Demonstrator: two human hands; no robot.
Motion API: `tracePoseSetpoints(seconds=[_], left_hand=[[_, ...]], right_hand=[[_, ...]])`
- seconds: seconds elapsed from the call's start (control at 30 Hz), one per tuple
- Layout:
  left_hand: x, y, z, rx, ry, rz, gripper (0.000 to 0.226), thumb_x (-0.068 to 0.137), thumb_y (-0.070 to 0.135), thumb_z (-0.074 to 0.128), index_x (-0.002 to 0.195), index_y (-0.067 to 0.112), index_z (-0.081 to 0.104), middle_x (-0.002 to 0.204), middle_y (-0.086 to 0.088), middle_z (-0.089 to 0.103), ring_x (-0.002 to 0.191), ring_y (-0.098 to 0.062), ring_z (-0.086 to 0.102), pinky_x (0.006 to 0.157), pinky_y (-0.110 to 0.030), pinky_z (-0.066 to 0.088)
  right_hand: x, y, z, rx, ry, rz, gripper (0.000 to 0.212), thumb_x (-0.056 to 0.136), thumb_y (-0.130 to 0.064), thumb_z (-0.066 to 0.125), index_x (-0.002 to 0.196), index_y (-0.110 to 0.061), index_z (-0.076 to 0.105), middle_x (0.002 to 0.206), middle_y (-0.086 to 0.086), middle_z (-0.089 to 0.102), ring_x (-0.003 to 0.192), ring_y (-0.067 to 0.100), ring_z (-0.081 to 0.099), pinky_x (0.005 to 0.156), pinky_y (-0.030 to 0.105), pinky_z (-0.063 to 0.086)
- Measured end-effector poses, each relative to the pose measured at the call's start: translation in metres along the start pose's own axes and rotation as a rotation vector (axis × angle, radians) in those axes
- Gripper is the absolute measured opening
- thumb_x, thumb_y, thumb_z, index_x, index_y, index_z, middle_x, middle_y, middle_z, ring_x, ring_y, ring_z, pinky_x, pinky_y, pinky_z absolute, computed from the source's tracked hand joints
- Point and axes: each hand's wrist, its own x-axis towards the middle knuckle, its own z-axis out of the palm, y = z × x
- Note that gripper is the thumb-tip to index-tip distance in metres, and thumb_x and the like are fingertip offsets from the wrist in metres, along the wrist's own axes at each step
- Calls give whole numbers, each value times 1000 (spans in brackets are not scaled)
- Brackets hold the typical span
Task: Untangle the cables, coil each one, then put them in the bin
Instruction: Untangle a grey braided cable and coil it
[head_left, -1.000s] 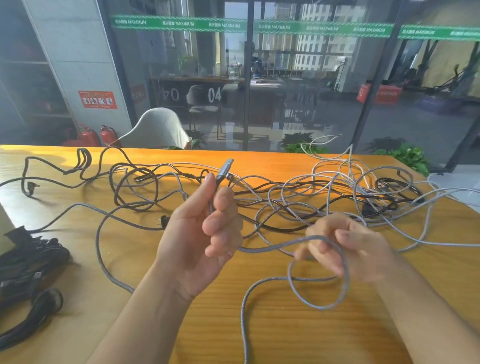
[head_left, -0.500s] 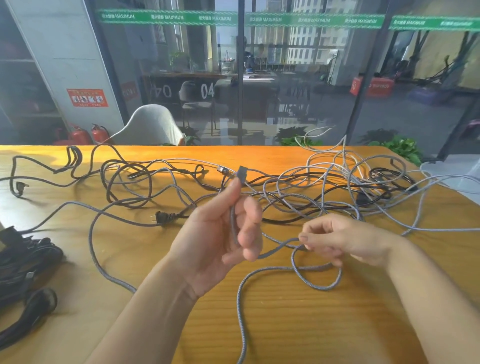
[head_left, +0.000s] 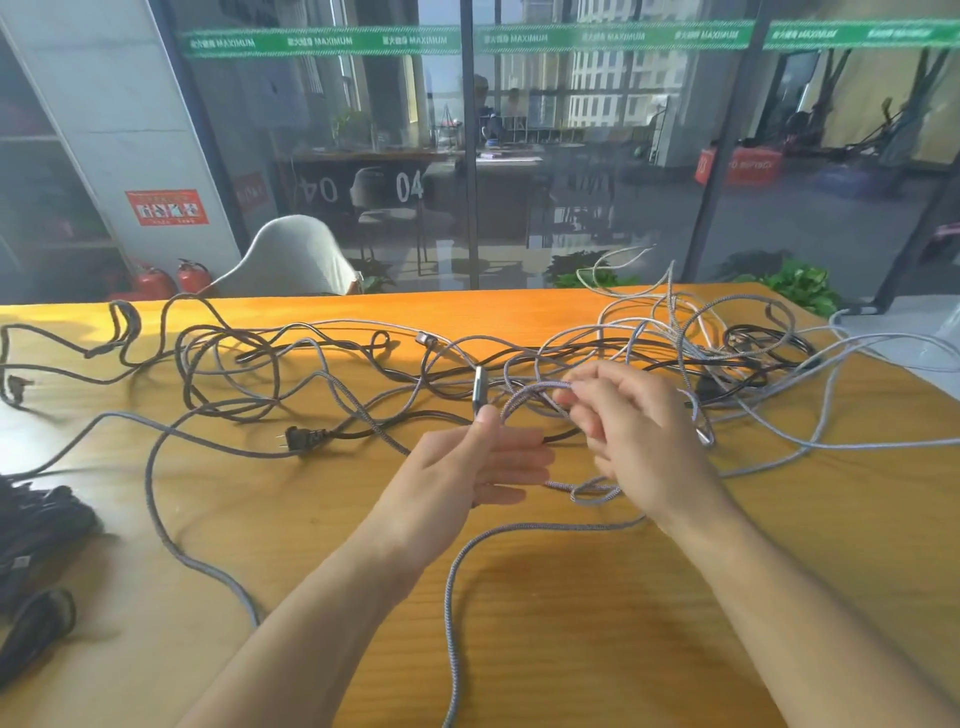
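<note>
1. The left hand (head_left: 467, 467) is raised just above the wooden table (head_left: 597, 623), palm turned inward. Its thumb pins the end of a grey braided cable (head_left: 452, 613) against the fingers, and the cable's metal plug (head_left: 479, 389) sticks up above the thumb.
2. The right hand (head_left: 631, 441) is close beside it, fingers curled, pinching a loop of the same grey cable between thumb and fingertips near the plug.
3. From the hands the grey cable drops to the table, makes a small loop under the right hand, then runs toward the near edge.
4. Beyond the hands, a tangle of grey and black cables (head_left: 675, 353) spreads across the far half of the table.
5. A black two-pin power plug (head_left: 301, 440) lies on the table to the left of the hands.
6. A bundle of black cables (head_left: 36, 525) sits at the left edge.
7. No bin can be made out.
</note>
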Motion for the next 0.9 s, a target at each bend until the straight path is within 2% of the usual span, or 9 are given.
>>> tracePoseSetpoints(seconds=[0.07, 0.13, 0.2, 0.27, 0.47, 0.53, 0.63, 0.77, 0.9], left_hand=[[2, -1, 1, -16, 23, 19, 55, 112, 43, 27, 129, 12, 70, 117, -1, 78, 112, -17, 73, 104, -46, 55], [1, -1, 3, -62, 37, 45, 55, 113, 42, 26, 128, 13, 71, 118, -3, 78, 115, -18, 72, 107, -47, 52], [1, -2, 4, -147, 27, 72, 59, 114, 41, 25, 120, 13, 76, 118, -10, 77, 117, -23, 71, 106, -44, 52], [0, -2, 6, -241, 22, 104, 63, 113, 42, 25, 112, 10, 79, 116, -15, 77, 116, -28, 71, 100, -35, 53], [1, 0, 8, -394, 38, 97, 59, 106, 47, 32, 130, 8, 69, 123, -14, 75, 116, -25, 71, 92, -28, 54], [1, 0, 6, -415, 80, 98, 56, 107, 44, 33, 133, 9, 67, 126, -9, 74, 115, -24, 71, 89, -28, 55], [1, 3, 2, -438, 193, 128, 47, 113, 33, 33, 127, 8, 71, 124, -10, 75, 119, -32, 69, 101, -44, 53], [5, 8, -13, -549, 322, 159, 47, 113, 27, 32, 124, 1, 69, 118, -17, 76, 113, -29, 73, 99, -47, 52], [3, 15, -18, -597, 279, 154, 53, 113, 33, 30, 126, -2, 67, 119, -21, 74, 110, -31, 74, 89, -36, 57]], right_hand=[[-7, -6, 5, -39, -21, -97, 25, 103, -30, 56, 85, -17, 68, 60, -6, 51, 49, 11, 46, 46, 25, 41], [-15, -10, 14, -85, -65, -165, 18, 106, -25, 60, 91, -20, 70, 60, -10, 56, 47, 11, 51, 44, 36, 48], [-21, -8, 24, -151, -119, -196, 12, 105, -26, 61, 98, -23, 71, 62, -15, 61, 49, 8, 56, 49, 29, 48], [-25, -5, 32, -207, -134, -223, 13, 105, -30, 61, 108, -24, 72, 68, -19, 65, 59, 7, 63, 57, 20, 45], [-29, 0, 40, -341, -62, -446, 19, 105, -28, 60, 119, -22, 72, 107, -14, 74, 95, 8, 70, 78, 32, 56], [-30, -1, 43, -398, -52, -484, 21, 104, -29, 62, 121, -22, 72, 105, -16, 72, 93, 2, 67, 76, 26, 54], [-34, -4, 46, -385, -119, -444, 30, 103, -35, 64, 131, -25, 68, 91, -30, 60, 80, -8, 58, 72, 11, 43], [-39, -7, 48, -145, -379, -217, 21, 107, -37, 51, 104, -24, 67, 73, -6, 65, 68, 6, 59, 66, 24, 45], [-37, -9, 45, -89, -414, -153, 28, 109, -39, 45, 89, -28, 62, 65, -5, 40, 63, 19, 37, 60, 32, 32]])
